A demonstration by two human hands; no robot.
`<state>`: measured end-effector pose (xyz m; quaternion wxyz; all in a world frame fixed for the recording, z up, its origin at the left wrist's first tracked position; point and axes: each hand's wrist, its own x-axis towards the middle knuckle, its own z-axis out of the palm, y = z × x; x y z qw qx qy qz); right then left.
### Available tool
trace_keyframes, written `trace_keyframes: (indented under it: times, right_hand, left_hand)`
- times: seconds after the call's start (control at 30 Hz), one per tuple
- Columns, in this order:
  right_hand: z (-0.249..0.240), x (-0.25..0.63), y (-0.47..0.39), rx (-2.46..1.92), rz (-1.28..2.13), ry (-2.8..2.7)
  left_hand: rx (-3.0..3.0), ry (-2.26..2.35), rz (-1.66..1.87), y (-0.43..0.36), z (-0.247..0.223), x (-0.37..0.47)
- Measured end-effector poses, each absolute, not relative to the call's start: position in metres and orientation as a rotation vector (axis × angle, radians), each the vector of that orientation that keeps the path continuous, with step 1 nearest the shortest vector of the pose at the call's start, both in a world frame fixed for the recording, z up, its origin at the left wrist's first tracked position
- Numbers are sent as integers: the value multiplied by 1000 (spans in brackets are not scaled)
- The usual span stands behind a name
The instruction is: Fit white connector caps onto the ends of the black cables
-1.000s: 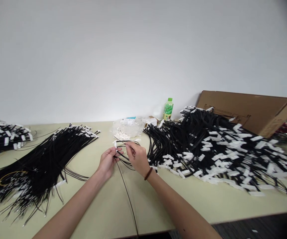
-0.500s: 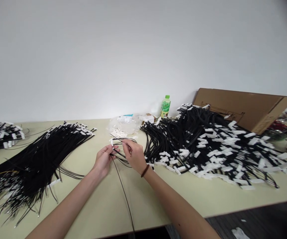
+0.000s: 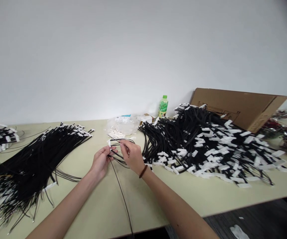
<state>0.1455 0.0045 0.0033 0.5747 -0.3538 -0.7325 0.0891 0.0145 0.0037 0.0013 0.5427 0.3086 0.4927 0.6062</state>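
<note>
My left hand (image 3: 101,160) pinches a white connector (image 3: 108,142) together with thin black wires at the table's middle. Close on its right, my right hand (image 3: 132,155) has its fingers closed on the black wires (image 3: 118,160), with thumb and forefinger bent together. The wires loop between the two hands and partly behind the right one. A single loose wire (image 3: 121,191) runs down from the left hand toward the table's near edge. What lies right between the fingertips is too small to make out.
Behind my hands lies a clear plastic bag (image 3: 123,125) of small white connectors. A green-capped bottle (image 3: 163,107) stands near the wall. Black cable heaps lie left (image 3: 31,156) and right (image 3: 183,136). A cardboard box (image 3: 233,106) leans at the back right.
The whole view has shifted slightly, so everything sits a little further left. Both hands keep their hold on the wires and have barely moved against each other.
</note>
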Motion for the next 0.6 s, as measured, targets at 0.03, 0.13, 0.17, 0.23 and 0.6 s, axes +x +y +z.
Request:
trace_keyframes:
  times: [0.03, 0.13, 0.17, 0.23, 0.6]
  right_hand:
    - [3, 145, 4, -826, 209, -1717]
    - [3, 145, 4, -820, 204, -1713]
    - [3, 145, 4, -818, 198, -1711]
    - [4, 146, 5, -812, 183, -1709]
    - [13, 165, 19, -875, 296, -1430]
  left_hand:
    - [729, 1172, 1437, 3, 2, 15]
    - [724, 1178, 1436, 3, 2, 15]
    - [727, 1179, 1435, 3, 1, 15]
    - [733, 1177, 1432, 4, 1, 15]
    - [675, 1161, 1527, 7, 14, 3]
